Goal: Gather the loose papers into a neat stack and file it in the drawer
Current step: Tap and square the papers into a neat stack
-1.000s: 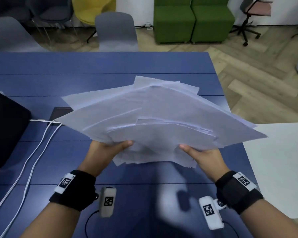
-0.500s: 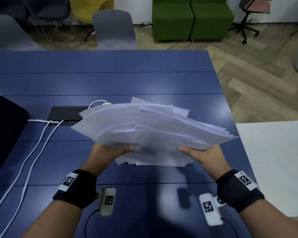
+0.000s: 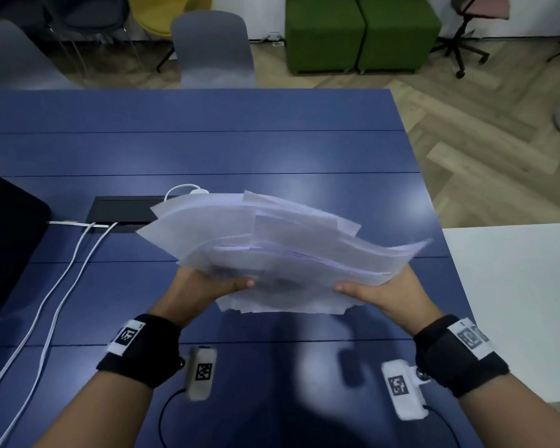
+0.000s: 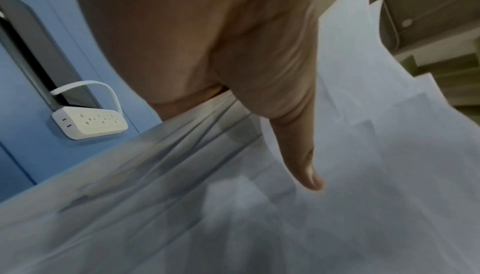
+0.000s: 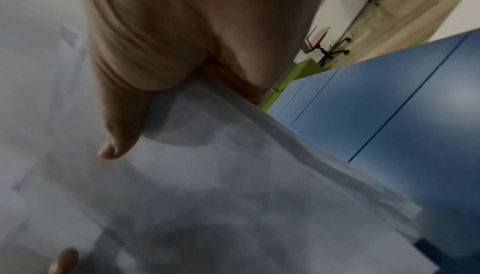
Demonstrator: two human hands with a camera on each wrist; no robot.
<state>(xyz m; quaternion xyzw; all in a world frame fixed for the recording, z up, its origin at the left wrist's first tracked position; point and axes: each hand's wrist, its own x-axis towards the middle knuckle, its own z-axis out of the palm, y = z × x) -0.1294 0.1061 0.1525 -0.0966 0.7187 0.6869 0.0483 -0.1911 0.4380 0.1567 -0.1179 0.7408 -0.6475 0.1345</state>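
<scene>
While both hands are up, I read it so:
papers (image 3: pixel 272 250): uneven sheaf, held above the blue table (image 3: pixel 207 147), edges not squared.
left hand (image 3: pixel 204 286): thumb on top, pinching the near-left edge; fingers underneath, hidden.
right hand (image 3: pixel 392 294): same pinch, near-right edge.
left wrist only: white power strip (image 4: pixel 89 122) beside the table's cable slot.
right wrist only: left thumb tip at the frame's bottom.

right hand (image 5: pixel 182 38) thumb presses on blurred papers (image 5: pixel 233 196) above blue table (image 5: pixel 402 114).

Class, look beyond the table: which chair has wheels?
The pink-seated office chair at far right: it stands on a black wheeled star base; the grey chair and the yellow chair show none.
</scene>
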